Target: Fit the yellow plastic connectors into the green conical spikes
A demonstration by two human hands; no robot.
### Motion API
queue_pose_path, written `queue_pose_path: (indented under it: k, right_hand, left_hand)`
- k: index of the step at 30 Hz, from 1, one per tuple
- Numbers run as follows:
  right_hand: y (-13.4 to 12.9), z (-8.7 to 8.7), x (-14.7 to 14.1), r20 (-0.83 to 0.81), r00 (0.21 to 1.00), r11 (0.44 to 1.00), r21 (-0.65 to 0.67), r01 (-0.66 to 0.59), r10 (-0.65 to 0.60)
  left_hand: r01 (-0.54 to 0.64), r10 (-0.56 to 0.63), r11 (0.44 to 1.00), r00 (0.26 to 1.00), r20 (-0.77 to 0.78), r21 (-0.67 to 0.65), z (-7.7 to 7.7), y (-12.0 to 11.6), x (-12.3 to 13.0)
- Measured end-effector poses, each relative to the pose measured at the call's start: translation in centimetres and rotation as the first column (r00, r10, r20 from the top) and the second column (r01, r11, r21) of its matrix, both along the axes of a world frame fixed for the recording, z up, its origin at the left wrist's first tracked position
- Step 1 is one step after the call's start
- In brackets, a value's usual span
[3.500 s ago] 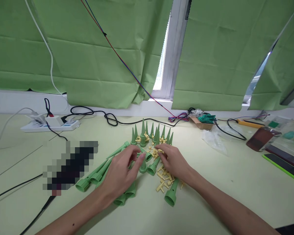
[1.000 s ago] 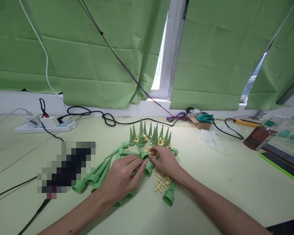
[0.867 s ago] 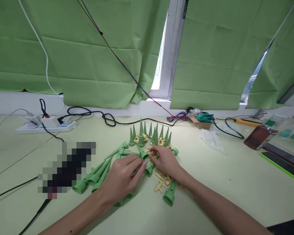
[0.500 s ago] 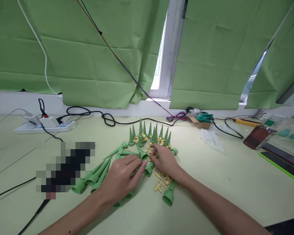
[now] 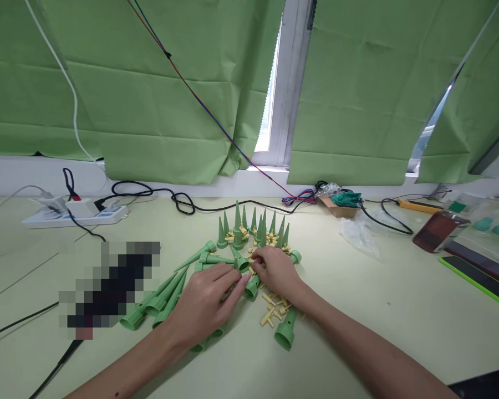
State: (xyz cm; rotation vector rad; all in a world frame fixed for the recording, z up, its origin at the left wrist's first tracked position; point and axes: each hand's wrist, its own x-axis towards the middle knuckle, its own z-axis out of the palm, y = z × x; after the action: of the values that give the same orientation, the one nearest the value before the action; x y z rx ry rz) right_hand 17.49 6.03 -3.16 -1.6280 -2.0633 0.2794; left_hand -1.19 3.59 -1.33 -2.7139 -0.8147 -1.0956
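My left hand (image 5: 210,293) is closed over the middle of the pile, thumb against fingers; what they pinch, if anything, is hidden. Just beyond its fingertips a hollow green plastic spike (image 5: 242,264) shows its open end. My right hand (image 5: 278,272) is curled with its fingertips together at a small yellow T-shaped fitting (image 5: 251,271), close to the left thumb. Another green spike (image 5: 251,289) lies between the hands. More yellow fittings (image 5: 268,317) are scattered below my right hand, beside a loose green spike (image 5: 285,331). Several green spikes (image 5: 166,296) lie left of my left hand.
Behind the hands several green spikes (image 5: 237,224) stand upright among yellow fittings. A power strip (image 5: 77,217) with a black cable is at the back left. A small cardboard box (image 5: 336,207), a plastic bag (image 5: 360,237) and a phone with a green edge (image 5: 478,280) lie to the right.
My right hand's fingers have drawn closer together and lowered slightly toward the left fingertips. The left hand has hardly moved; the view has shifted a little.
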Motion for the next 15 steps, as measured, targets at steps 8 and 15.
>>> queue_pose_path:
  k: [8, 15]
  right_hand:
    - [0.04, -0.02, -0.12, 0.014, 1.0, 1.0, 0.007, -0.005, 0.005]
    - [0.05, -0.14, -0.24, 0.007, 1.0, 0.999, 0.036, -0.011, 0.011]
  left_hand:
    - [0.003, -0.003, 1.0, 1.0, -0.009, -0.006, -0.07, -0.01, -0.04]
    - [0.003, -0.003, 1.0, 1.0, -0.006, -0.007, -0.15, 0.07, -0.13]
